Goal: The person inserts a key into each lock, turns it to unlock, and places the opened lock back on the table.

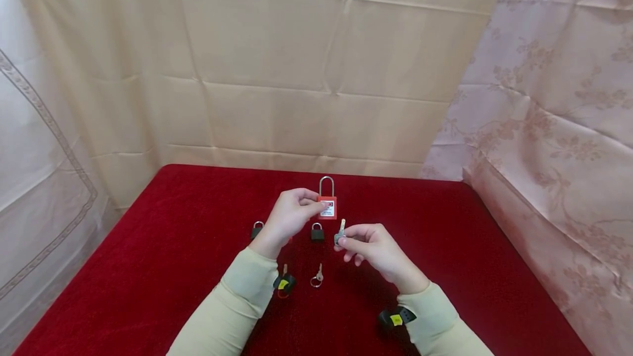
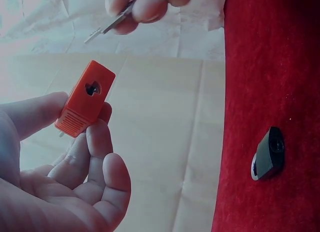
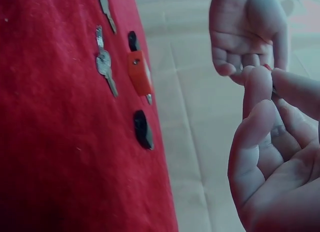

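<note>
My left hand (image 1: 290, 212) grips a red-orange padlock (image 1: 327, 209) with a white label, its long shackle pointing up. In the left wrist view, the keyhole (image 2: 93, 88) in the padlock's end faces the camera, the thumb on one side and fingertips on the other. Slightly lower and to the right, my right hand (image 1: 372, 247) pinches a silver key (image 1: 342, 225) between thumb and forefinger, blade upward. The left wrist view shows a gap between the key's tip and the padlock. In the right wrist view, my fingers hide most of both.
Two small black padlocks (image 1: 317, 233) (image 1: 256, 230) rest on the red cloth table (image 1: 207, 207). Another orange padlock (image 3: 139, 74) lies between them in the right wrist view. Closer in are a ringed key (image 1: 319, 276) and another key (image 1: 284, 269) near the left cuff. Curtains (image 1: 277, 70) surround the table.
</note>
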Demonstrator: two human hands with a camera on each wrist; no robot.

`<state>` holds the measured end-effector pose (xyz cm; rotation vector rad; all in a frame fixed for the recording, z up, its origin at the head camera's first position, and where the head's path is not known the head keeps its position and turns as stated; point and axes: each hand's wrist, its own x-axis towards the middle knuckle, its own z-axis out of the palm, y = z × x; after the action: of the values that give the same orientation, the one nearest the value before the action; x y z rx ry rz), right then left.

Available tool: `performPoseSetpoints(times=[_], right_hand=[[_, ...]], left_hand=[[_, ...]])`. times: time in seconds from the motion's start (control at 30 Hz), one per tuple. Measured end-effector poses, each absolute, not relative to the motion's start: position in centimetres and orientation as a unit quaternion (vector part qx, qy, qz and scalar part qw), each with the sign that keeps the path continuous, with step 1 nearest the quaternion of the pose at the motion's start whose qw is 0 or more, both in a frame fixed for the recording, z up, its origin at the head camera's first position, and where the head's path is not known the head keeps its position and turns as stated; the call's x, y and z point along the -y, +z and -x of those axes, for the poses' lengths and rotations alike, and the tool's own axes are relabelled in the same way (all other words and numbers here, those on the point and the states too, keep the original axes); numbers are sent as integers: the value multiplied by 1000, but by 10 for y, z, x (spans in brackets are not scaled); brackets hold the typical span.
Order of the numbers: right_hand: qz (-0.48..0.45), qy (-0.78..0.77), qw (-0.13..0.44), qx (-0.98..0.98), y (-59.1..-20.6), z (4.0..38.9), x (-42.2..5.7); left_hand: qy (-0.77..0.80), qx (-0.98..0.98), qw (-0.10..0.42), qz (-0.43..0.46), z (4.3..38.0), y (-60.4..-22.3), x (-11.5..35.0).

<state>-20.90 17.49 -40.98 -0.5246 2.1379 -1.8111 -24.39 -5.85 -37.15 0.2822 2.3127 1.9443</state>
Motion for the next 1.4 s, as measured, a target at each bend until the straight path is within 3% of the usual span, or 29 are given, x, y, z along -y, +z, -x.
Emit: performPoseSetpoints(times=[0.4,1.4], right_hand=[[205,-597,196,-750,-421,205,-160],[180,-623,173,-742,-419,208,-164]], left_hand=[[636,-764,48,-95,243,-371,57],[629,-767,60,-113,240,-375,46]])
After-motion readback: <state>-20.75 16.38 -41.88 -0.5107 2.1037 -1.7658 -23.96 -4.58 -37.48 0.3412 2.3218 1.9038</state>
